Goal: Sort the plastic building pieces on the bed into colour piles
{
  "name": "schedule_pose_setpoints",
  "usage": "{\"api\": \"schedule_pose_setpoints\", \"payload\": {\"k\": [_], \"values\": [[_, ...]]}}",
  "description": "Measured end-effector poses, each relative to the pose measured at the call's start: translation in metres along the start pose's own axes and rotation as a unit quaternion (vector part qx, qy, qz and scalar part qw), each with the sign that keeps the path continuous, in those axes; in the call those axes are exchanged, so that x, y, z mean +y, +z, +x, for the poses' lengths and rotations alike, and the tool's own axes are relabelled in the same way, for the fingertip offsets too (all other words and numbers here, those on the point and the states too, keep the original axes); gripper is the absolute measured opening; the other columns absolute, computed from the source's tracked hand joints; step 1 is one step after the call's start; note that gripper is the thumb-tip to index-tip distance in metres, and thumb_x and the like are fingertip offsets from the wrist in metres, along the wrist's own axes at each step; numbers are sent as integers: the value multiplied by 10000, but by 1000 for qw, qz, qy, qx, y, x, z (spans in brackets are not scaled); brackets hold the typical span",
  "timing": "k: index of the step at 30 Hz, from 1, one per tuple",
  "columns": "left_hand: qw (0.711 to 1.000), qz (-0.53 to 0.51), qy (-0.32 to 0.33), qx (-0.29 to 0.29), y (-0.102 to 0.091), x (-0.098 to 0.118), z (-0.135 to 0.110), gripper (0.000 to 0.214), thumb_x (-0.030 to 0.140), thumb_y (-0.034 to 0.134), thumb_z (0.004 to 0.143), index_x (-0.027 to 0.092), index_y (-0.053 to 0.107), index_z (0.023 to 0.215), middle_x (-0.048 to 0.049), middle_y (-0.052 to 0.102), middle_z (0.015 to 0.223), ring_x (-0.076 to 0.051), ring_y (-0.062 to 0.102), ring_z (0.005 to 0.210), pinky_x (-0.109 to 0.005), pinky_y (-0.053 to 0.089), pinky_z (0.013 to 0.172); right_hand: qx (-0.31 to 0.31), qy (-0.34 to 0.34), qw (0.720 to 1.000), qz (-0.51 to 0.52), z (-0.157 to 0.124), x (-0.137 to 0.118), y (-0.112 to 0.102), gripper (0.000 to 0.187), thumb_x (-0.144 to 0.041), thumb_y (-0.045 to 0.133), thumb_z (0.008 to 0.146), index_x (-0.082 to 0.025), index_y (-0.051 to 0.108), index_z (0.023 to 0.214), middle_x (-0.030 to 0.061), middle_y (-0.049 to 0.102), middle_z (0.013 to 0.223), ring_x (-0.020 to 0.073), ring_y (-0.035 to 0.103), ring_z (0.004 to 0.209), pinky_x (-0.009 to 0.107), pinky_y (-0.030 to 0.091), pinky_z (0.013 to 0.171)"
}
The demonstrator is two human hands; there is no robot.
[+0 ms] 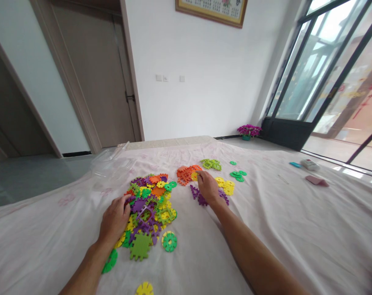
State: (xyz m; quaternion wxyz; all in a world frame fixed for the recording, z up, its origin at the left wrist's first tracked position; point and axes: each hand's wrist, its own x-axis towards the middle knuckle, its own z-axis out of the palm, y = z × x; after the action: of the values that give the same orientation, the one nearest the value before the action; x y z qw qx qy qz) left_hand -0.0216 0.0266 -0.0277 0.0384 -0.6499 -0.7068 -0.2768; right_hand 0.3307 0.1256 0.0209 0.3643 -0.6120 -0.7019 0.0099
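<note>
A mixed heap of plastic interlocking pieces (150, 203) in purple, green, yellow and orange lies on a pale sheet (265, 229). My left hand (115, 219) rests at the heap's left edge, fingers curled against purple pieces. My right hand (208, 185) reaches forward, fingertips pinched on a small yellow piece (194, 176) beside an orange cluster (187, 174). Purple pieces (201, 196) lie under that hand. Sorted groups of yellow pieces (226, 186), light green pieces (212, 164) and dark green pieces (238, 175) sit just beyond.
A clear plastic bag (112, 164) lies at the sheet's far left. A remote-like object (310, 164) and a dark red item (316, 180) lie at the right. A flower pot (249, 132) stands by the glass doors. Loose green and yellow pieces (144, 288) lie near me.
</note>
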Motion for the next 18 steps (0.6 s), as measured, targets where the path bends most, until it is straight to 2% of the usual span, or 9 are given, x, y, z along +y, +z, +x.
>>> {"api": "schedule_pose_setpoints", "payload": {"k": [6,9,13,18], "values": [[1000,1,4,3,0,1,0,374,279,338,922,196,560,1210,-83,606,1214,-208,550,1153,-356,407,1013,58,136,986,-77,15,51,-25,346,-229,390,926,-234,666,1135,68,663,1139,214,573,1018,307,396,833],[1000,4,0,3,0,0,0,382,279,343,919,192,553,1225,-88,603,1221,-213,550,1151,-360,410,1011,79,166,977,-111,15,64,-28,343,-230,406,918,-224,690,1111,92,658,1098,234,551,1002,331,378,844],[1000,4,3,5,0,-2,0,381,275,352,914,198,558,1225,-83,608,1220,-210,552,1151,-354,411,1010,100,107,984,-99,12,57,-20,314,-226,438,910,-234,698,1086,80,645,1089,235,523,1009,339,362,886],[1000,1,3,8,1,-1,0,387,275,354,907,196,570,1219,-85,613,1216,-213,561,1145,-359,416,1009,24,-27,999,-31,3,17,-3,286,-202,443,916,-232,702,1036,66,654,1032,210,534,985,313,382,890]]}}
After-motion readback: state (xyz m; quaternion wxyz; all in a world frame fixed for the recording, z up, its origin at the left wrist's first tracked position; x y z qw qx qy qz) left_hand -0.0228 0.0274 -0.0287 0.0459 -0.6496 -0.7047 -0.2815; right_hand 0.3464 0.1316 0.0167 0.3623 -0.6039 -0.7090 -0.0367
